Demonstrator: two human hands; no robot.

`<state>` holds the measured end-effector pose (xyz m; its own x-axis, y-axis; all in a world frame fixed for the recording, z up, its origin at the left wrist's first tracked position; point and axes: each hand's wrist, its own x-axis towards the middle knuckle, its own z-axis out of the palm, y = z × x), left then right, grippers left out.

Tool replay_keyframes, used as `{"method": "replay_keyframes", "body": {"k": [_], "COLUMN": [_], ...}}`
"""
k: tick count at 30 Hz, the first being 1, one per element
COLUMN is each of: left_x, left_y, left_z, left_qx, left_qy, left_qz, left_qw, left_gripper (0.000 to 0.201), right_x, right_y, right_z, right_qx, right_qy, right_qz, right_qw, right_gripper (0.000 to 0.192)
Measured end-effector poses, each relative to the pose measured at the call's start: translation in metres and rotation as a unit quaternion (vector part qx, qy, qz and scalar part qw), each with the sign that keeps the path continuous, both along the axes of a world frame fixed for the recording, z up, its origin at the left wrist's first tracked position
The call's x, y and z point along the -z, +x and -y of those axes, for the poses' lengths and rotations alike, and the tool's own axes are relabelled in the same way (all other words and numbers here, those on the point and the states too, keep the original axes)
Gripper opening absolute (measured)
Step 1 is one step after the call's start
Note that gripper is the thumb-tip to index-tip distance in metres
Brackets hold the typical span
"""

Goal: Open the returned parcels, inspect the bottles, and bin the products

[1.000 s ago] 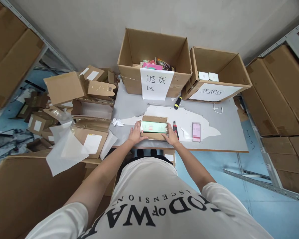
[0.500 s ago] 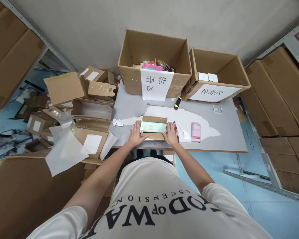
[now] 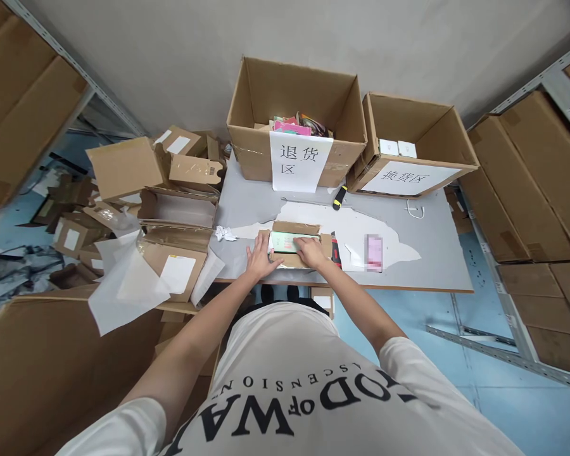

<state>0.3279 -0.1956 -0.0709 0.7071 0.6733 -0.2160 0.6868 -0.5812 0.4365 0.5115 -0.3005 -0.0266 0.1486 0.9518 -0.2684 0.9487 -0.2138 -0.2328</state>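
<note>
A small open cardboard box (image 3: 292,260) lies near the table's front edge with its flaps folded out. Inside it rests a pale green box (image 3: 281,241). My left hand (image 3: 261,258) grips the cardboard box at its left end, thumb along the front flap. My right hand (image 3: 310,252) reaches over the front flap, its bent fingers on the green box and covering the middle of it. Just right of the cardboard box is a red and black object (image 3: 335,251), partly hidden behind it.
At the table's back stand a large carton (image 3: 251,152) of colourful packages and a smaller carton (image 3: 420,182) holding white boxes. A yellow-black tool (image 3: 339,197), crumpled paper (image 3: 225,234) and a blurred pink item (image 3: 374,252) lie on the table (image 3: 437,253). Opened boxes (image 3: 123,168) crowd the left.
My right hand has left the cardboard box's right end and moved left onto the green box. The left hand stays at the left end.
</note>
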Motion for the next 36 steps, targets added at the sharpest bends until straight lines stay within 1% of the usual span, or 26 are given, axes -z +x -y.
{"method": "replay_keyframes", "body": {"k": [4, 8, 10, 13, 17, 21, 25, 30, 36], "left_x": [0.001, 0.002, 0.002, 0.001, 0.002, 0.004, 0.006, 0.006, 0.008], "left_y": [0.001, 0.002, 0.002, 0.002, 0.002, 0.002, 0.001, 0.002, 0.003], "left_z": [0.001, 0.001, 0.001, 0.001, 0.0, -0.001, -0.001, -0.002, -0.003], "left_qx": [-0.004, -0.008, -0.011, -0.013, -0.012, -0.012, -0.012, -0.013, -0.021], "left_qy": [-0.006, -0.015, -0.023, -0.032, -0.035, -0.037, -0.037, -0.047, -0.057], "left_qz": [0.0, 0.003, 0.003, -0.003, -0.002, 0.004, 0.004, 0.007, 0.012], "left_qw": [1.0, 1.0, 1.0, 0.999, 0.999, 0.999, 0.999, 0.999, 0.998], "left_gripper": [0.099, 0.098, 0.098, 0.1, 0.102, 0.103, 0.103, 0.104, 0.107], "right_x": [-0.001, 0.004, 0.008, 0.015, 0.02, 0.021, 0.022, 0.025, 0.021], "right_y": [-0.011, -0.024, -0.031, -0.037, -0.041, -0.041, -0.039, -0.036, -0.038], "right_z": [-0.021, -0.039, -0.047, -0.055, -0.058, -0.059, -0.057, -0.055, -0.061], "right_qx": [-0.038, -0.072, -0.074, -0.056, -0.035, -0.033, -0.04, -0.074, -0.078], "right_qy": [0.0, 0.012, 0.02, 0.023, 0.033, 0.037, 0.038, 0.053, 0.034], "right_qz": [0.008, 0.015, 0.021, 0.027, 0.022, 0.025, 0.018, 0.023, 0.028], "right_qw": [0.999, 0.997, 0.997, 0.998, 0.999, 0.998, 0.998, 0.996, 0.996], "right_gripper": [0.036, 0.04, 0.041, 0.045, 0.051, 0.056, 0.053, 0.058, 0.057]}}
